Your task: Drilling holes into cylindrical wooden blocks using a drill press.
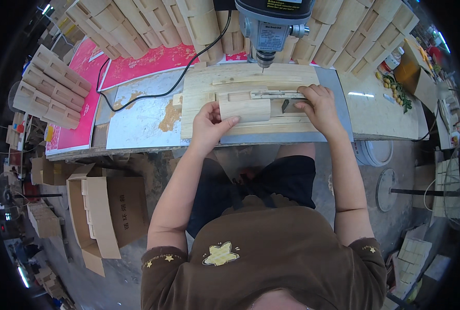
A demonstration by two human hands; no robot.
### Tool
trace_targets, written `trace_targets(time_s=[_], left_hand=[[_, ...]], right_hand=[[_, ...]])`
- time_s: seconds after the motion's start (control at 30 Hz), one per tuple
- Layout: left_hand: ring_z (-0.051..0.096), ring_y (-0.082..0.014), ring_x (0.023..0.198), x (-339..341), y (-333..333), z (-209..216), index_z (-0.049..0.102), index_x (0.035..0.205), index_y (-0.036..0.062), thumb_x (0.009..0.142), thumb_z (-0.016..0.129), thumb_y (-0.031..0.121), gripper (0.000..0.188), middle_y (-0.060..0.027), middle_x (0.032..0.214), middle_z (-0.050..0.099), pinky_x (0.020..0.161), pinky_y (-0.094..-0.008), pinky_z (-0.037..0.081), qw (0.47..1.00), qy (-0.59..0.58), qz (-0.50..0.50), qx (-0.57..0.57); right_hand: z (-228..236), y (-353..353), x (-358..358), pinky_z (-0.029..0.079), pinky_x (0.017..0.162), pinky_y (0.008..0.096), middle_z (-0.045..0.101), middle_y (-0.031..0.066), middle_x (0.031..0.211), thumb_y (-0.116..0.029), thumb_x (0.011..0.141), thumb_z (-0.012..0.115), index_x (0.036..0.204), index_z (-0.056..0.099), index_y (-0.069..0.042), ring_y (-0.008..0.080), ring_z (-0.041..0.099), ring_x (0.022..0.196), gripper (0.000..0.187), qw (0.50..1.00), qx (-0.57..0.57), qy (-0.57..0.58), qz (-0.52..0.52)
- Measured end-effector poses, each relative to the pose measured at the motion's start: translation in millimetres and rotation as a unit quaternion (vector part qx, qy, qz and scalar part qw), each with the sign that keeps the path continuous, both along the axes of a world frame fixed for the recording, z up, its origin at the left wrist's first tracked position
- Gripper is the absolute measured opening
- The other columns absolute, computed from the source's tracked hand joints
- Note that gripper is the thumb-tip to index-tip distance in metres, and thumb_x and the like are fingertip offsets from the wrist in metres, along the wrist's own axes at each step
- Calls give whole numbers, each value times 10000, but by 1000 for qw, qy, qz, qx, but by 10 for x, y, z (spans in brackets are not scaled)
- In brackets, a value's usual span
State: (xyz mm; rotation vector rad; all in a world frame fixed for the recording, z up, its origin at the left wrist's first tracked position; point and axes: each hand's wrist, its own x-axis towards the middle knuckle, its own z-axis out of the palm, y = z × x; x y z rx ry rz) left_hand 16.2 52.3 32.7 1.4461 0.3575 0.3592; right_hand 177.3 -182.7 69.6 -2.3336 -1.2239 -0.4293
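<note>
My left hand (pixel 212 126) grips the left end of a pale wooden block (pixel 248 110) with a smooth, rounded face, thumb along its front edge. The block lies on a wooden board (pixel 199 85). Just behind the block, a narrow pale strip (pixel 277 95) runs sideways. My right hand (pixel 320 107) is closed round the strip's right end, and its fingertips hide that end. A small dark upright tab (pixel 285 106) stands between the block and my right thumb. Above and behind, the drill press (pixel 274 33) holds its bit (pixel 263 66) over the board, clear of both hands.
Tall stacks of slotted wooden blocks (pixel 201 23) line the back of the bench, with more stacks (pixel 54 85) at the left. A black cable (pixel 188 64) crosses the bench. Below stand an open cardboard box (pixel 108 217) and a white bucket (pixel 374 153).
</note>
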Motion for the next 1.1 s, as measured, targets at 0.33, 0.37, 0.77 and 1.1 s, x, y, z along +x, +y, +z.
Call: trace_targets(time_s=[0.33,0.37,0.77,1.1], left_hand=[[610,-190,824,276,-264,-57,532,1079,-81,746,734,46,410,-123,965,520,718,-275,533,979,-54,-21,195],[610,-190,824,290,-289,-57,532,1079,-81,746,734,46,410,-123,965,520,718,-275,533,979,-56,-22,195],[562,-221,731,311,-193,-148,558,1104,-29,692,770,168,504,-115,881,545,644,-327,465,963,-56,-29,261],[493,-228,977,456,126,-309,588,1153,106,570,814,318,661,-23,892,578,859,-405,287,850,-9,90,520]], right_hand=[[-4,29,74,395,807,390,603,51,854,-177,704,699,970,615,-104,257,557,867,288,1000,-4,-8,-2],[-13,22,85,386,820,396,596,64,845,-170,712,694,981,607,-88,267,552,865,294,1000,3,-9,5],[-38,22,97,380,852,405,602,51,847,-187,698,706,970,616,-102,251,560,873,299,1000,6,-20,-5],[-75,458,317,335,932,441,614,52,883,-183,711,709,1016,620,-109,247,563,930,327,1000,25,-6,-10]])
